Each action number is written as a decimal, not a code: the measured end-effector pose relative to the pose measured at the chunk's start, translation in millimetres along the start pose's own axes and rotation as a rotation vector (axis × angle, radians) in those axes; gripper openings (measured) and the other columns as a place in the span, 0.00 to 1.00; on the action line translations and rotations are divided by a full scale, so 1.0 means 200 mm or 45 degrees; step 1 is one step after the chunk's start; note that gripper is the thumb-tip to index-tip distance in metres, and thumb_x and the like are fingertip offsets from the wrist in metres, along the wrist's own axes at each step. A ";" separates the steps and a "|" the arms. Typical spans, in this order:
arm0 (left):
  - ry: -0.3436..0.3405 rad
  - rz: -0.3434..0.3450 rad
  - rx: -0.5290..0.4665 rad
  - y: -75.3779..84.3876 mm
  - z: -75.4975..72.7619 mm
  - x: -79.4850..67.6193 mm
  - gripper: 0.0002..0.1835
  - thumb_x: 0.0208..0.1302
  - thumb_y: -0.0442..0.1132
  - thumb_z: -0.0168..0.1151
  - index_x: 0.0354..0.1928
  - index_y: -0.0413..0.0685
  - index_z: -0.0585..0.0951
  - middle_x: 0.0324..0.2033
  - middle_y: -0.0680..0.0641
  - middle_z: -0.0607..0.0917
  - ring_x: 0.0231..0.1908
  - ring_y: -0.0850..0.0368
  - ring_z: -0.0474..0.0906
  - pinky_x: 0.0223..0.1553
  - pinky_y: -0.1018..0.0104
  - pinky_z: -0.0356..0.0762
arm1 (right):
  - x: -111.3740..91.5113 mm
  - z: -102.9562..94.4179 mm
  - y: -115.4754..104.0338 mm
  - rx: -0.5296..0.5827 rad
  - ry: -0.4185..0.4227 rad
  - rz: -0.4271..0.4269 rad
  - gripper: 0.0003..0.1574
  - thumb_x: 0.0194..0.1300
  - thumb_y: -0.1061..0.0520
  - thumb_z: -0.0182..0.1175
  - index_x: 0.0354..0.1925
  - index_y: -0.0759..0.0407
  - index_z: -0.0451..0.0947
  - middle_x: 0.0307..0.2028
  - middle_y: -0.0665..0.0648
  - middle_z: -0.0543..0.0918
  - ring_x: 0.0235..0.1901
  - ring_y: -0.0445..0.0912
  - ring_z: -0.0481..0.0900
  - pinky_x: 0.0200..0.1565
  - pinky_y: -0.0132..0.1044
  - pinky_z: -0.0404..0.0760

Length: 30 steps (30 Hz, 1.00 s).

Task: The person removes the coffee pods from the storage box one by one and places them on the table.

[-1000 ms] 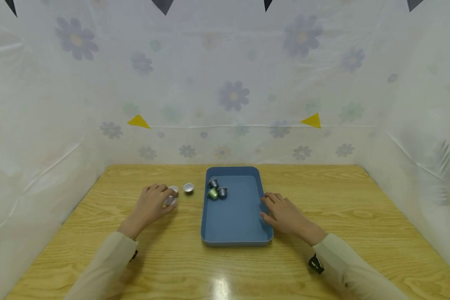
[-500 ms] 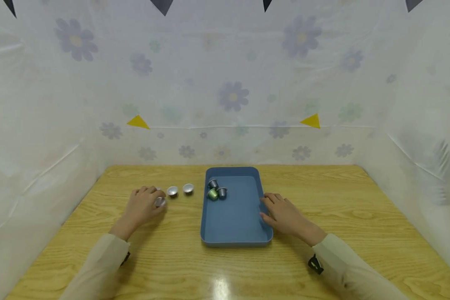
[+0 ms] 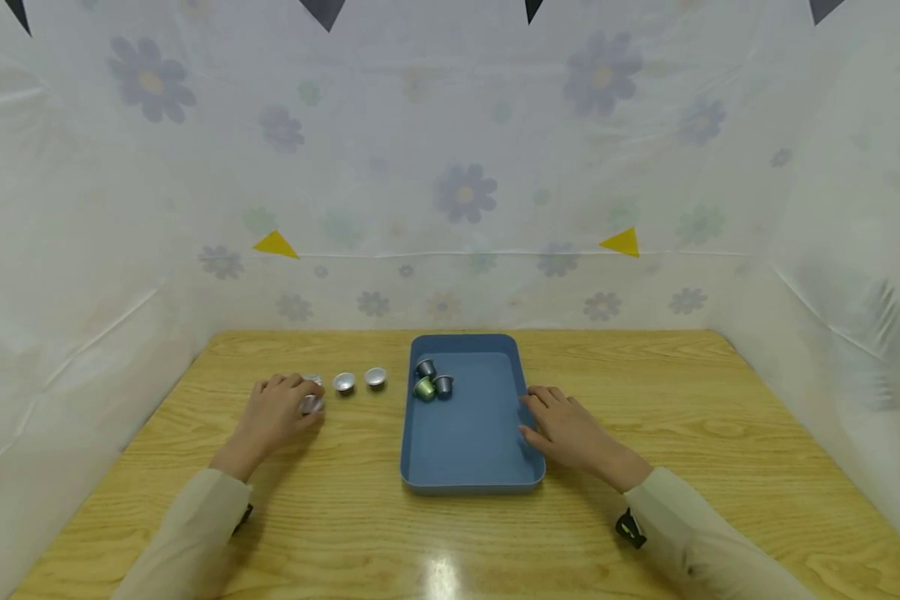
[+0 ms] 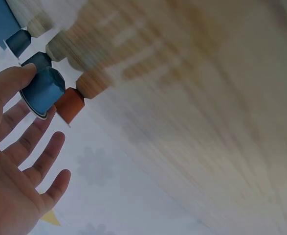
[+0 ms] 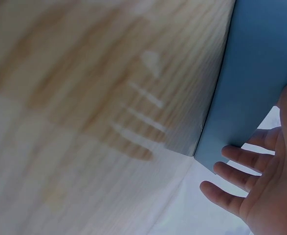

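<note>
My left hand (image 3: 270, 414) pinches a blue coffee capsule (image 4: 43, 91) between thumb and fingers, silver lid toward the head camera. Just behind it stands an orange capsule (image 4: 71, 105), mostly covered by the hand in the head view. Two more capsules, a nearer one (image 3: 343, 382) and one closer to the tray (image 3: 376, 377), stand lid up to the right of that hand. A blue tray (image 3: 472, 442) holds a green capsule (image 3: 424, 389) and two dark ones (image 3: 444, 385) at its far left. My right hand (image 3: 573, 429) rests on the tray's right rim, fingers fairly straight.
The tray sits mid-table on a wood-grain tabletop (image 3: 345, 517). White flowered sheeting (image 3: 465, 275) rises behind the table and along both sides. Yellow triangles (image 3: 621, 242) mark the back sheet.
My left hand has moved left, carrying the capsule away from the tray and uncovering the standing capsules. The right hand and the tray stay where they were.
</note>
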<state>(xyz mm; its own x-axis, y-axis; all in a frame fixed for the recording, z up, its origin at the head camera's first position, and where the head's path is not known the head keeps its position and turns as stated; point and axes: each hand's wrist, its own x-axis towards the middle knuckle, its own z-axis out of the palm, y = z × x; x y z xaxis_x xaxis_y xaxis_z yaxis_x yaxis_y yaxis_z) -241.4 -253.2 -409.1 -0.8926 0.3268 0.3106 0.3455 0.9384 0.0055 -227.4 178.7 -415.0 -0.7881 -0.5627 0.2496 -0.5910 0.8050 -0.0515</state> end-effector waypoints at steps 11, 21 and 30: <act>-0.007 0.008 0.015 -0.01 0.01 -0.01 0.17 0.50 0.47 0.68 0.42 0.52 0.80 0.39 0.47 0.80 0.42 0.43 0.74 0.42 0.43 0.68 | 0.00 0.01 0.01 -0.006 -0.003 0.002 0.29 0.65 0.46 0.53 0.56 0.64 0.69 0.57 0.65 0.70 0.56 0.57 0.68 0.46 0.53 0.74; -0.007 0.010 0.002 -0.01 0.00 -0.01 0.16 0.49 0.46 0.69 0.41 0.52 0.81 0.39 0.47 0.81 0.41 0.43 0.75 0.41 0.43 0.69 | 0.00 0.02 0.01 -0.003 -0.015 0.004 0.28 0.65 0.46 0.53 0.56 0.63 0.69 0.57 0.64 0.70 0.57 0.57 0.68 0.47 0.54 0.73; -0.022 0.004 -0.019 -0.01 -0.02 -0.01 0.16 0.48 0.44 0.70 0.41 0.52 0.81 0.39 0.47 0.81 0.41 0.43 0.75 0.42 0.42 0.68 | 0.00 0.01 0.01 -0.012 0.005 -0.013 0.27 0.64 0.46 0.54 0.55 0.62 0.70 0.56 0.64 0.71 0.56 0.57 0.68 0.45 0.53 0.74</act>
<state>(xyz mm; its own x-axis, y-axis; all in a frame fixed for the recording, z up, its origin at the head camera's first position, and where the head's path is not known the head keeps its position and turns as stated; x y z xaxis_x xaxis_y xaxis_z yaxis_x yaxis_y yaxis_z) -238.7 -255.7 -407.0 -0.8965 0.3315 0.2938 0.3521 0.9358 0.0186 -228.5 179.6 -416.8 -0.7813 -0.5702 0.2539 -0.5975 0.8009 -0.0400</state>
